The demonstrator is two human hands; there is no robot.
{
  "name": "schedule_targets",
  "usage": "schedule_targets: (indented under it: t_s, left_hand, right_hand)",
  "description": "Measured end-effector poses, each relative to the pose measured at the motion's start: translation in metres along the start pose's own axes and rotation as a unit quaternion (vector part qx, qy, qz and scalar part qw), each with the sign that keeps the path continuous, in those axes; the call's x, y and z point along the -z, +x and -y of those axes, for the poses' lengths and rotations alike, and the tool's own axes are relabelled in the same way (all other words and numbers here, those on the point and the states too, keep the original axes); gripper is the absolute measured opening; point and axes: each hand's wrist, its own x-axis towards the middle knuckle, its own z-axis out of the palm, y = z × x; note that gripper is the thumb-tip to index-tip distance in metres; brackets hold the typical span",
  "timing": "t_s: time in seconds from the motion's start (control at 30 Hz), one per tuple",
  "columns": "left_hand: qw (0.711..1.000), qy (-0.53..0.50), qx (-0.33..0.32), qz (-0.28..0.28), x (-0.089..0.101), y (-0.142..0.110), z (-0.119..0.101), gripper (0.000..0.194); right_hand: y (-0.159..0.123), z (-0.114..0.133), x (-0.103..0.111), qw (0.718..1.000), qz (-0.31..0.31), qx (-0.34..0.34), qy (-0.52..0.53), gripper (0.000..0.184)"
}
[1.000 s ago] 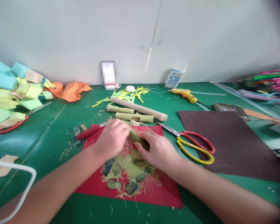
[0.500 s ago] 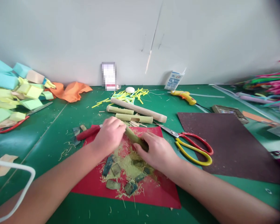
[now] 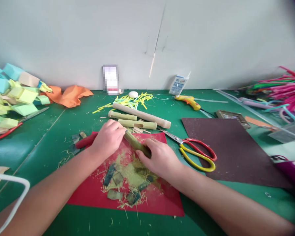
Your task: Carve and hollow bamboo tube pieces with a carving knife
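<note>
Beyond the red sheet, a pale wall with one slanting seam rises across the whole width, and a green tabletop runs from its foot to all sides of the sheet. Right of the red sheet lies a dark brown sheet; well to its left is a heap of folded paper shapes. Just off its right edge, lying over the brown sheet's near-left margin, are scissors with one red and one yellow handle. Past its far edge rest a pale round stick and two cut bamboo lengths.

Above the middle of the red sheet is the bamboo tube, tilted down toward the right. The right hand is wrapped around the tube's lower end; the left hand is bunched narrow at the upper end — what its fingers pinch cannot be told. Beneath, dark green scraps and fine shavings cover the sheet's centre.

Compared with a second ago, the left hand sits farther from the right — more bare tube shows between them — and covers more of the red handle at the sheet's far-left corner.
</note>
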Motion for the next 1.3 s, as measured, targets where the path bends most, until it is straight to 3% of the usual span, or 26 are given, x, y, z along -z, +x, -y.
schedule_targets:
  t_s: [0.13, 0.3, 0.43, 0.53, 0.67, 0.8, 0.97, 1.07, 1.17, 1.23, 1.3]
  left_hand:
    - [0.997, -0.055, -0.039, 0.04, 0.0006, -0.0027, 0.0002, 0.017]
    - [1.0, -0.018, -0.019, -0.004, 0.0019, -0.001, 0.0004, 0.019]
    - [0.996, -0.065, -0.054, 0.041, 0.0008, -0.0001, 0.0019, 0.019]
    - [1.0, -0.022, -0.008, -0.014, -0.0001, -0.0004, 0.003, 0.02]
    - [0.995, -0.081, -0.046, 0.043, 0.0003, -0.0012, 0.0006, 0.018]
    - [1.0, -0.017, -0.002, -0.004, 0.0015, -0.0008, -0.0002, 0.02]
    - [0.996, -0.065, -0.045, 0.039, 0.0021, -0.0006, -0.0002, 0.019]
    - [1.0, -0.005, -0.001, -0.014, 0.0017, -0.0011, 0.0025, 0.02]
    - [0.997, -0.048, -0.047, 0.044, 0.0011, -0.0023, 0.0007, 0.019]
    - [0.995, -0.065, -0.056, 0.052, 0.0012, -0.0028, -0.0004, 0.018]
    - [1.0, -0.016, -0.016, 0.014, 0.0017, -0.003, -0.0003, 0.018]
  right_hand:
    - [-0.0012, 0.0013, 0.0011, 1.0, 0.007, 0.0, -0.003, 0.018]
    - [-0.001, 0.0019, 0.0028, 1.0, 0.017, -0.007, 0.009, 0.019]
    - [-0.0017, 0.0006, 0.0017, 1.0, 0.021, -0.007, -0.004, 0.019]
    - [-0.0034, -0.0005, 0.0007, 1.0, 0.012, -0.002, -0.006, 0.02]
    - [-0.0056, 0.0, 0.0004, 1.0, 0.008, 0.002, -0.023, 0.02]
    - [-0.0058, 0.0018, 0.0006, 1.0, 0.0, -0.002, -0.026, 0.02]
    - [-0.0057, 0.0036, 0.0017, 0.999, 0.016, 0.003, -0.03, 0.018]
    - [-0.0059, 0.0035, 0.0012, 0.999, 0.015, -0.007, -0.035, 0.021]
    - [-0.0062, 0.0023, -0.0005, 0.999, 0.013, 0.001, -0.033, 0.02]
    - [-0.0065, 0.0013, -0.0013, 1.0, 0.012, 0.003, -0.029, 0.019]
    - [-0.0065, 0.0005, -0.0016, 1.0, 0.011, 0.0, -0.028, 0.02]
